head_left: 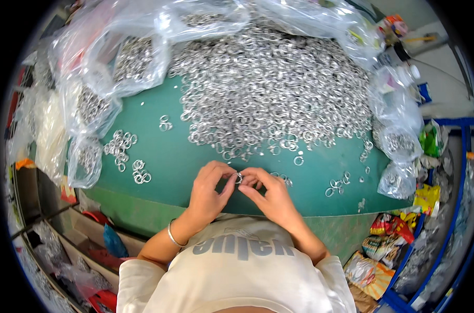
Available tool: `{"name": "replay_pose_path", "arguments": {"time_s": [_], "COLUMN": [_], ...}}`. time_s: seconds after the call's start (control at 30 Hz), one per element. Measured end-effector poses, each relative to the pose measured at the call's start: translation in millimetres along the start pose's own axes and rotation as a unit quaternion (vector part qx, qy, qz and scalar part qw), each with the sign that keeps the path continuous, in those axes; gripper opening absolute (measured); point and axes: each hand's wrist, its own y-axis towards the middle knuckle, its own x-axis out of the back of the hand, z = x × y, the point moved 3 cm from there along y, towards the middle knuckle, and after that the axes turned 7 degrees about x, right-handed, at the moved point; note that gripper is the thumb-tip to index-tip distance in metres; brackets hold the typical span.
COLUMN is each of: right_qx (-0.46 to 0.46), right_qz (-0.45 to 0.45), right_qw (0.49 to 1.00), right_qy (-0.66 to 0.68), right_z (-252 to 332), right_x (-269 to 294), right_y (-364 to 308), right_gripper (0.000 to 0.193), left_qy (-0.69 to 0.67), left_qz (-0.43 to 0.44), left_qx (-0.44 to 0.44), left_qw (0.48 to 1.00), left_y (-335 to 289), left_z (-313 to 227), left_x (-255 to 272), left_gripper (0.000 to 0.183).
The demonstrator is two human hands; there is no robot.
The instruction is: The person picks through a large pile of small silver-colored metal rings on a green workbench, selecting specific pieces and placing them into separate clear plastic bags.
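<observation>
Head view: from my distant seat I take the big heap of silvery rings (278, 83) as my landmark, spread over the green surface (158, 143). Straight on the near side of the heap, I have both hands brought together, fingertips almost meeting. The left hand (208, 188) is pinched narrow, thumb and forefinger on a small metal ring (239, 178); the right hand (271, 193) closes on that same piece from the other side, its thumb and forefinger also drawn in. The ring is too small for me to tell whether it is single or linked to another. Left of the heap's near edge I see a loose cluster of rings (120, 148), and a smaller group (141, 173) lies just beside it, closer to the hands. To the near right of the heap sits a scattered handful (337, 185). Clear plastic bags of rings (91, 107) stand along the heap's left, with more bags (397, 180) on its right. I also make out a bracelet (171, 233) on the left wrist, well nearer than the heap.
</observation>
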Motion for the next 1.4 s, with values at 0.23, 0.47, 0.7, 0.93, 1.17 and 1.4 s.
{"name": "replay_pose_path", "arguments": {"time_s": [0.23,0.47,0.7,0.93,1.17,1.4], "right_qx": [0.013,0.03,0.045,0.053,0.009,0.004], "right_qz": [-0.068,-0.092,-0.12,-0.148,-0.225,-0.213], "right_qw": [0.996,0.994,0.983,0.959,0.906,0.863], "right_qy": [-0.048,-0.051,-0.131,-0.236,-0.36,-0.459], "right_z": [-22.7,-28.8,-20.8,-25.0,-33.3,-52.2], "right_x": [30.1,44.0,67.6,95.2,136.6,146.2], "right_y": [-22.3,-33.1,-38.2,-42.5,-48.0,-32.0], "right_gripper": [0.015,0.013,0.013,0.011,0.006,0.008], "left_qy": [-0.08,-0.053,-0.049,0.081,0.155,0.134], "left_qz": [0.063,0.073,0.113,0.176,0.234,0.232], "left_qx": [0.031,-0.002,0.003,-0.073,-0.13,-0.145], "left_qw": [0.994,0.996,0.992,0.978,0.951,0.952], "left_y": [-1.7,-1.1,1.9,-1.4,-5.5,-12.2], "left_z": [-19.8,-28.6,-45.1,-37.1,-39.2,-28.0], "left_x": [-41.9,-64.6,-70.3,-89.4,-105.7,-111.6], "left_gripper": [0.013,0.013,0.027,0.043,0.048,0.038]}}
